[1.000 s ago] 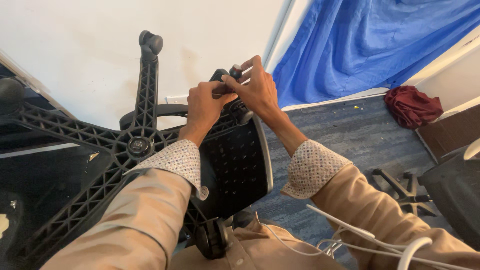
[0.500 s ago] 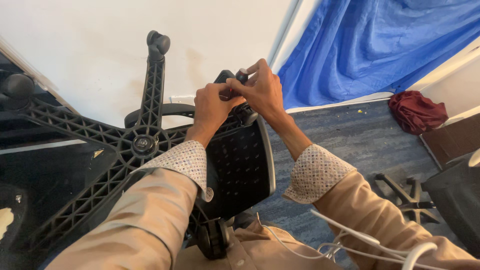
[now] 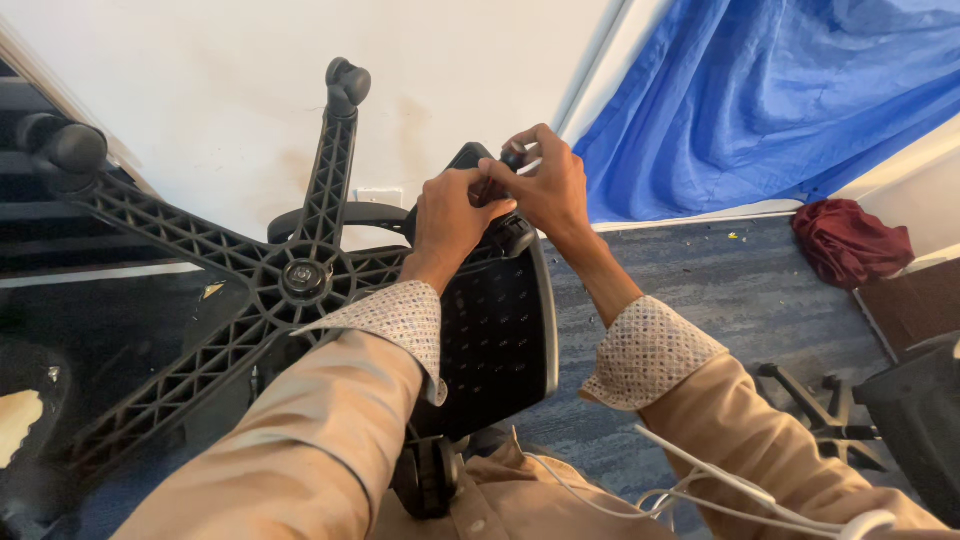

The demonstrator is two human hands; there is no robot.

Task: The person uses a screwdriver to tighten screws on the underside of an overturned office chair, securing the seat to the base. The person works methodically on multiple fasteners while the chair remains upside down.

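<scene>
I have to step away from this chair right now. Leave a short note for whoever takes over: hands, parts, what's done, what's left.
Left hand and right hand meet at the top edge of the black perforated panel, pinching a small dark part; what it is cannot be told.
The star base lies tipped to the left, casters on.
Done: cannot tell.
Left: the small part is not yet released.

Bright, even indoor light; soft shadows, no glare; sharp centre, slight wide-angle stretch at edges
</scene>
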